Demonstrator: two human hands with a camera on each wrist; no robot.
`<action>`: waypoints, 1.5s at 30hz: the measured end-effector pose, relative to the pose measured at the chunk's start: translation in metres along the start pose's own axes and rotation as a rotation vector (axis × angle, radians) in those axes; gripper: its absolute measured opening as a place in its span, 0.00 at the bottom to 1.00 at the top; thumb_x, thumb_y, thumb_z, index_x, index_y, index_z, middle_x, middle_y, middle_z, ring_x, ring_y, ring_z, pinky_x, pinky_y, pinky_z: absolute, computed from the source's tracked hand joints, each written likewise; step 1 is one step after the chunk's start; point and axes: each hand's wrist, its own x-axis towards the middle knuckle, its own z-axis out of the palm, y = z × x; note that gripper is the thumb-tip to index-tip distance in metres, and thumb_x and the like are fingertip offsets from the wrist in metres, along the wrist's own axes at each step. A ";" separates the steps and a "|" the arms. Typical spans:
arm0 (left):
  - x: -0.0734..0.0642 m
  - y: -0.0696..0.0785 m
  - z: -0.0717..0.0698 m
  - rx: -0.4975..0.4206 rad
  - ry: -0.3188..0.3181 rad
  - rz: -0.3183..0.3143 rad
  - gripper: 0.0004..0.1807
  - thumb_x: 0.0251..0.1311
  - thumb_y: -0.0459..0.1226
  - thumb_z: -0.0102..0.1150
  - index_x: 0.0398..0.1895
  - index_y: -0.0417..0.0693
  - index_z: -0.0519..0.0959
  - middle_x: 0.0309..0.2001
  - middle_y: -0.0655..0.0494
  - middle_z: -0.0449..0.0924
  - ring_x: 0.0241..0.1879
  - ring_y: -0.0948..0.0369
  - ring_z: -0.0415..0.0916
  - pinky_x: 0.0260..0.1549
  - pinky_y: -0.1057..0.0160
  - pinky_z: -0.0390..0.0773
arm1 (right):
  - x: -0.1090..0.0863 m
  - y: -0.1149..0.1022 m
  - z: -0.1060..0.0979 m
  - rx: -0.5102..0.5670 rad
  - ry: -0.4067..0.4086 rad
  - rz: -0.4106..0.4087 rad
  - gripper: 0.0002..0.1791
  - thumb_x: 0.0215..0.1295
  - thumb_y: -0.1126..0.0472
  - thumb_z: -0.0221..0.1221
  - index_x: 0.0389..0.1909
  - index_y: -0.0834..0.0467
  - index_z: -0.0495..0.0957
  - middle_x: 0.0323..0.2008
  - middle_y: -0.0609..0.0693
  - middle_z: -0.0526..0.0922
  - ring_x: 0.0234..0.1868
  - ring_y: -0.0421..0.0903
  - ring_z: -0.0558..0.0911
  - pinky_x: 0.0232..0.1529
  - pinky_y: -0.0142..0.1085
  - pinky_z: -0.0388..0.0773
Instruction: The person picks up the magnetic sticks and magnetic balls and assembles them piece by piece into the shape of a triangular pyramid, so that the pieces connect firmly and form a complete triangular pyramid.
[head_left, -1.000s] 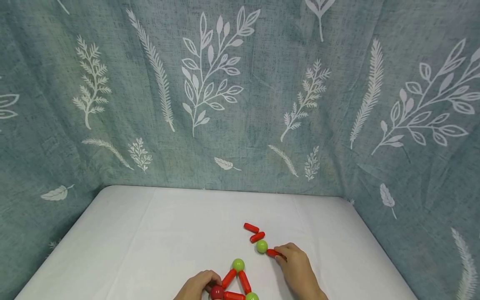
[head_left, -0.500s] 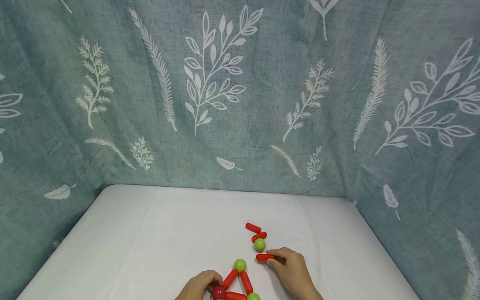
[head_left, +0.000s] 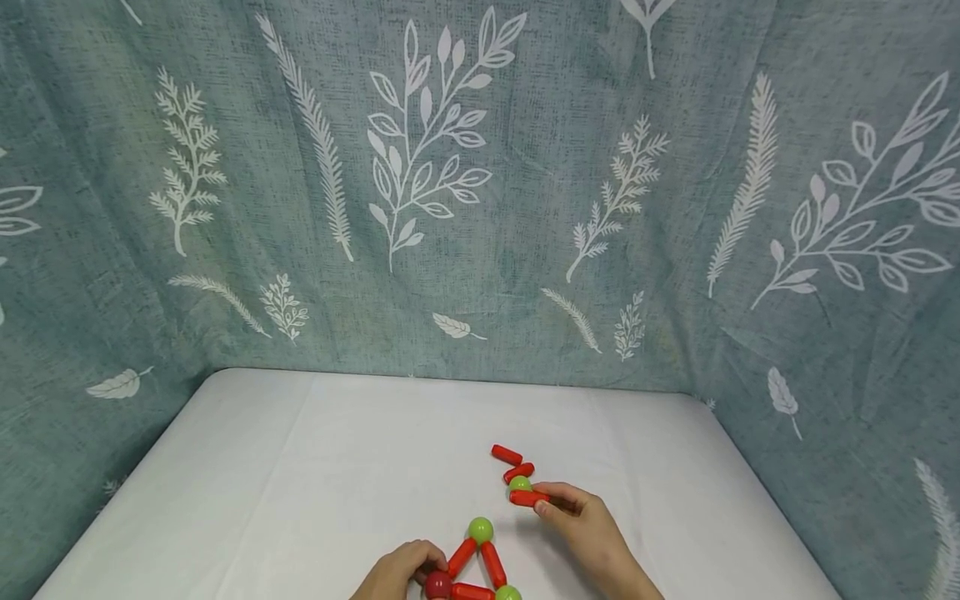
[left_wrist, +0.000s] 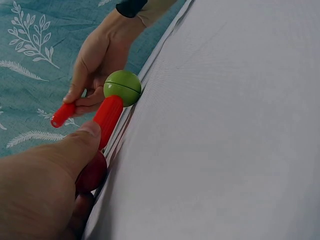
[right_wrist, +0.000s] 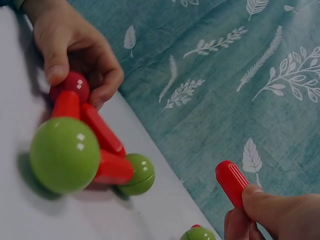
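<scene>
My left hand (head_left: 401,569) grips the dark red ball (right_wrist: 73,88) at one corner of a triangle of balls and red rods. Green balls form its other corners, one at the far tip (head_left: 481,529) and one at the near right (head_left: 507,593). Ribbed red rods (head_left: 492,564) join the three balls. Between thumb and fingers, my right hand (head_left: 592,533) pinches a separate red rod (right_wrist: 233,185) by one end. In the head view that rod overlaps a loose green ball (head_left: 519,482); the right wrist view shows it raised.
Two loose red rods, one farther back (head_left: 507,454) and one nearer (head_left: 519,472), lie just beyond the loose green ball. A white cloth covers the table (head_left: 360,467). Teal leaf-patterned curtain (head_left: 480,208) surrounds its back and sides.
My right hand has drawn the red rod from the right side of the loose green ball leftward, then raised it. My left hand stays on the dark red ball.
</scene>
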 end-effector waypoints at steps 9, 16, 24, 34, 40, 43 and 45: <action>-0.001 -0.001 -0.003 0.021 0.004 -0.001 0.18 0.53 0.43 0.74 0.45 0.52 0.79 0.39 0.71 0.78 0.36 0.78 0.72 0.38 0.72 0.76 | 0.005 -0.015 0.003 0.242 0.000 0.042 0.27 0.71 0.54 0.63 0.65 0.63 0.76 0.58 0.50 0.82 0.58 0.43 0.77 0.60 0.34 0.76; 0.000 -0.001 0.001 0.010 0.009 0.012 0.18 0.51 0.41 0.75 0.44 0.51 0.79 0.39 0.65 0.80 0.36 0.78 0.72 0.38 0.72 0.77 | 0.004 -0.029 0.007 0.393 -0.048 0.009 0.31 0.72 0.55 0.63 0.69 0.66 0.70 0.61 0.55 0.81 0.59 0.40 0.82 0.60 0.33 0.79; 0.001 0.000 0.000 0.013 0.008 0.008 0.18 0.52 0.41 0.75 0.44 0.51 0.79 0.39 0.66 0.80 0.36 0.78 0.72 0.38 0.72 0.77 | 0.003 -0.035 0.012 0.421 -0.028 -0.029 0.28 0.71 0.60 0.63 0.67 0.67 0.72 0.55 0.53 0.84 0.56 0.39 0.84 0.60 0.35 0.79; 0.000 -0.001 0.001 0.006 0.030 -0.032 0.18 0.51 0.42 0.75 0.43 0.52 0.79 0.38 0.68 0.80 0.35 0.78 0.72 0.37 0.72 0.76 | -0.001 -0.047 0.021 0.119 0.151 -0.127 0.21 0.64 0.53 0.69 0.56 0.54 0.85 0.51 0.51 0.88 0.52 0.38 0.83 0.52 0.30 0.80; 0.000 0.000 0.002 0.015 0.052 -0.048 0.16 0.53 0.43 0.74 0.43 0.54 0.80 0.36 0.69 0.78 0.34 0.77 0.72 0.37 0.72 0.77 | -0.007 -0.058 0.034 -0.022 0.186 -0.317 0.15 0.61 0.59 0.71 0.49 0.48 0.89 0.46 0.48 0.90 0.41 0.37 0.84 0.39 0.27 0.80; -0.001 0.001 0.002 0.013 0.064 -0.053 0.15 0.55 0.44 0.73 0.43 0.54 0.79 0.35 0.70 0.77 0.34 0.76 0.72 0.36 0.72 0.77 | -0.008 -0.059 0.043 -0.061 0.201 -0.428 0.16 0.59 0.61 0.71 0.49 0.46 0.89 0.43 0.45 0.90 0.39 0.36 0.84 0.40 0.27 0.81; -0.002 0.000 0.002 0.019 0.082 -0.035 0.15 0.56 0.45 0.73 0.43 0.53 0.79 0.35 0.69 0.78 0.34 0.76 0.73 0.35 0.71 0.77 | -0.007 -0.058 0.047 -0.090 0.214 -0.502 0.17 0.58 0.63 0.71 0.49 0.47 0.89 0.43 0.43 0.90 0.39 0.35 0.85 0.42 0.27 0.83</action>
